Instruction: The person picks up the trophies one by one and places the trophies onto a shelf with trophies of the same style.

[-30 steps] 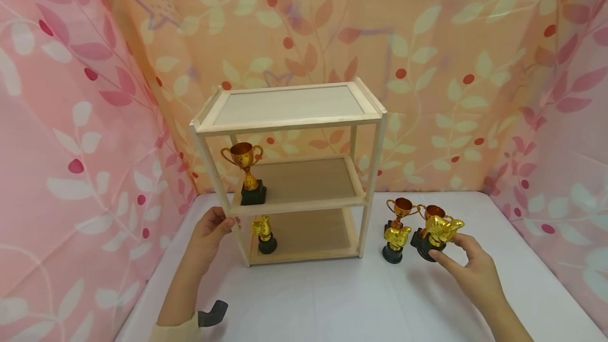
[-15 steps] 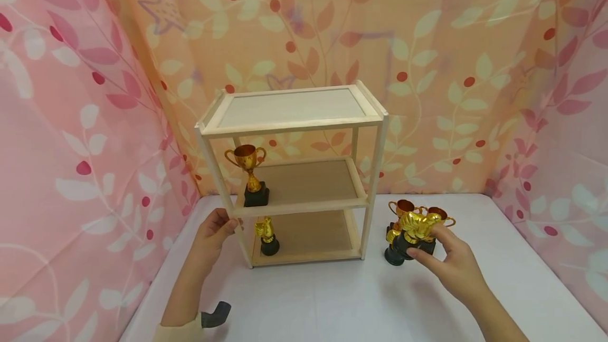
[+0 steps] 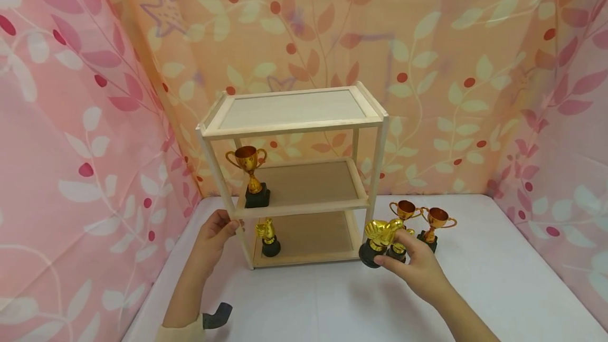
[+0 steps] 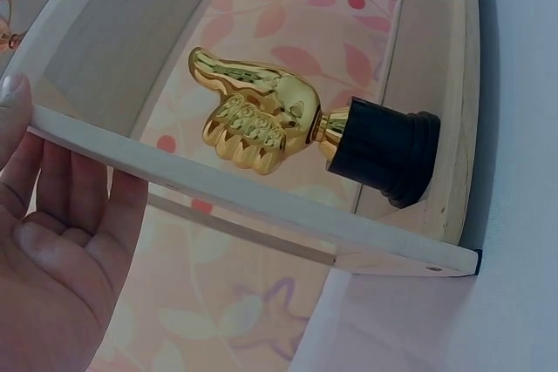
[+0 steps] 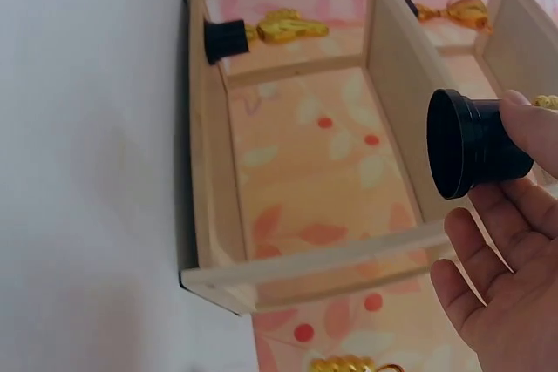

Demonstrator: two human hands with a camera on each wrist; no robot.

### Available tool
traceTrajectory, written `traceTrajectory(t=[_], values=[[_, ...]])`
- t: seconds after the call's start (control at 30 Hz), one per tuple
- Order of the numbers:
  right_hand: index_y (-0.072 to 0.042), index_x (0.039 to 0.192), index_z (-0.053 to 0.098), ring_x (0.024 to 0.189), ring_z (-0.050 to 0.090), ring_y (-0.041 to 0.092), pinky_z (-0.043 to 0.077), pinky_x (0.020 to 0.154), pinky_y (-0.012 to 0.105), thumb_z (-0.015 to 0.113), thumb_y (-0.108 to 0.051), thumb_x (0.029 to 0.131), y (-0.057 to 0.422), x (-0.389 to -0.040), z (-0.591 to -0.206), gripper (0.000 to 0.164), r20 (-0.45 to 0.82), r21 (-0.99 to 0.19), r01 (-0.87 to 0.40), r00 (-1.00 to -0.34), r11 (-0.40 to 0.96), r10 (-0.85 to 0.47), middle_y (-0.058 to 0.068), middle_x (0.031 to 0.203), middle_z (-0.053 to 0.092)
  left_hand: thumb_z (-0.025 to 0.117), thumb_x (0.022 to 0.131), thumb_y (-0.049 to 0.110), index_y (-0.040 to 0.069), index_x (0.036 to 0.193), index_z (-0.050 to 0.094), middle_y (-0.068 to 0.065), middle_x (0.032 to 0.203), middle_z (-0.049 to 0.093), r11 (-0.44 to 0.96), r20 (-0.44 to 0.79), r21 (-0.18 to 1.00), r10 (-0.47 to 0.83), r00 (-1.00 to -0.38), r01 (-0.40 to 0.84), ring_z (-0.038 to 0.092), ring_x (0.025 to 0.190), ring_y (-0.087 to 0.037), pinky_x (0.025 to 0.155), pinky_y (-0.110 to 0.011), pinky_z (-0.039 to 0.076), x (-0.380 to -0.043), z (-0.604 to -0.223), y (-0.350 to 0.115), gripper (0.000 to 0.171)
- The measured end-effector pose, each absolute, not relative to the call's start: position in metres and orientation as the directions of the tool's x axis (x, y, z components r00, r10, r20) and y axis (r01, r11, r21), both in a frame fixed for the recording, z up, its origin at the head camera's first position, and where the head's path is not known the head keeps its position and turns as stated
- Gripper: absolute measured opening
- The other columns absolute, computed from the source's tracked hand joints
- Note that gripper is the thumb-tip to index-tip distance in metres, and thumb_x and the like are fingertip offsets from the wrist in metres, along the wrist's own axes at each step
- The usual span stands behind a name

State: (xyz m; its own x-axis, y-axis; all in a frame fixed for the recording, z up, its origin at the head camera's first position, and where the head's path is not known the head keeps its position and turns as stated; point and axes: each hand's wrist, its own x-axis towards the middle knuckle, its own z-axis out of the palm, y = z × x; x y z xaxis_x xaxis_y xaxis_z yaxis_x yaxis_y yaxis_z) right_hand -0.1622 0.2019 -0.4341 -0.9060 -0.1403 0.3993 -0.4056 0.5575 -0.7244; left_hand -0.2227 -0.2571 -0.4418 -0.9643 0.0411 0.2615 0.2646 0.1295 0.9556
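Now, left hand [image 3: 211, 239] gripping shelf post [image 3: 218, 173]; right hand [image 3: 420, 268] pinching gold trophy [image 3: 377, 232], thumb on black base [image 5: 475, 141].

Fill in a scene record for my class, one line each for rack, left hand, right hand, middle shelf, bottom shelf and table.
Rack: pale three-tier rack, upright
Left: left hand grips the rack's left front post
Right: right hand holds a gold thumbs-up trophy
Middle shelf: shiny cup trophy, left end
Bottom shelf: gold thumb figure on black base, left end
Table: white surface; right of rack, two-cup group and another thumbs-up piece, partly hidden
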Motion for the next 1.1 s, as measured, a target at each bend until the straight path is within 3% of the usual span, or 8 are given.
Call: traceTrajectory(t=[0.17,0.3,0.53,0.67,0.87,1.1], values=[[-0.030,0.113,0.069,0.110,0.064,0.012,0.051,0.097,0.059,0.087,-0.037,0.081,0.185,-0.166,-0.442,0.038,0.375,-0.756,-0.407,-0.911,0.512,-0.170,-0.015,0.114,0.070,0.062,0.103,0.011,-0.008,0.117,0.048,0.005,0.102,0.066,0.126,0.283,0.950,0.045,-0.958,0.286,0.065,0.099,-0.007,0.091,-0.019,0.054,-0.224,-0.442,-0.257,0.027],[-0.028,0.113,0.070,0.109,0.064,0.016,0.050,0.097,0.062,0.087,-0.039,0.080,0.174,-0.169,-0.446,0.038,0.345,-0.779,-0.387,-0.922,0.493,-0.178,-0.013,0.112,0.070,0.062,0.103,0.010,-0.008,0.117,0.049,0.005,0.101,0.067,0.116,0.291,0.949,0.045,-0.956,0.294,0.066,0.099,-0.007,0.091,-0.019,0.055,-0.225,-0.443,-0.257,0.026],[-0.022,0.115,0.071,0.113,0.062,0.024,0.046,0.102,0.059,0.088,-0.037,0.080,0.165,-0.175,-0.457,0.042,0.261,-0.819,-0.317,-0.948,0.479,-0.181,-0.009,0.114,0.070,0.062,0.102,0.009,-0.006,0.116,0.049,0.002,0.101,0.068,0.102,0.302,0.946,0.060,-0.951,0.307,0.066,0.099,-0.009,0.091,-0.021,0.055,-0.227,-0.445,-0.256,0.024],[-0.019,0.120,0.070,0.117,0.062,0.029,0.045,0.103,0.064,0.087,-0.038,0.081,0.161,-0.180,-0.461,0.047,0.222,-0.828,-0.287,-0.957,0.483,-0.187,-0.004,0.121,0.069,0.061,0.103,0.008,-0.007,0.116,0.049,0.004,0.101,0.067,0.105,0.305,0.945,0.059,-0.951,0.310,0.066,0.099,-0.008,0.091,-0.021,0.055,-0.225,-0.444,-0.257,0.024],[-0.018,0.124,0.069,0.119,0.062,0.027,0.046,0.103,0.063,0.085,-0.043,0.082,0.152,-0.186,-0.462,0.051,0.193,-0.814,-0.274,-0.959,0.512,-0.206,-0.001,0.124,0.069,0.061,0.103,0.012,-0.003,0.115,0.050,0.005,0.100,0.068,0.131,0.292,0.946,0.057,-0.955,0.297,0.066,0.099,-0.010,0.093,-0.021,0.055,-0.223,-0.442,-0.259,0.023],[-0.016,0.128,0.069,0.121,0.062,0.029,0.045,0.105,0.063,0.083,-0.040,0.085,0.136,-0.193,-0.461,0.051,0.192,-0.834,-0.284,-0.953,0.474,-0.232,0.003,0.126,0.070,0.061,0.103,0.014,-0.002,0.116,0.051,-0.003,0.101,0.068,0.145,0.294,0.943,0.070,-0.953,0.301,0.067,0.097,-0.013,0.094,-0.024,0.055,-0.224,-0.441,-0.259,0.023]])
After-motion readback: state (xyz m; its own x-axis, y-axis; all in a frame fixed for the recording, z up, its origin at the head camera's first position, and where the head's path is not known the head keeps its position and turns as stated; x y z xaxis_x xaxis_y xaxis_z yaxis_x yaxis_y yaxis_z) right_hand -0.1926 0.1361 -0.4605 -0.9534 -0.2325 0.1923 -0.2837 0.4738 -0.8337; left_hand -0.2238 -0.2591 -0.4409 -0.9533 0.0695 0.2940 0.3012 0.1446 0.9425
